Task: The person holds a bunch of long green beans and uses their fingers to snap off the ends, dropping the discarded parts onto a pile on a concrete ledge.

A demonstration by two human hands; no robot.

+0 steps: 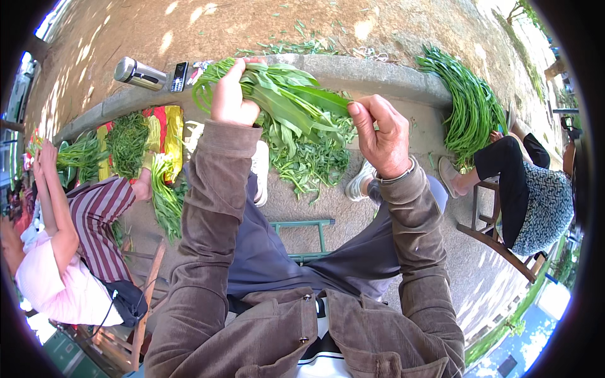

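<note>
My left hand [232, 97] grips a bunch of long-leaved greens [279, 101], which look like water spinach. Their stems curl out on the left, and the leafy ends spread to the right. With thumb and forefinger, my right hand [384, 134] pinches the tip of one long leaf [326, 99] at the bunch's right end. Below the bunch, a heap of loose leaves [309, 165] lies on the ground between my shoes, partly hidden by the held greens.
A concrete curb [340, 68] runs across the front, bearing a steel thermos [142, 74] and a keypad phone [179, 77]. Long greens [472, 104] drape over it at right. People sit on both sides; greens lie on a red-and-yellow sack [174, 137] at left.
</note>
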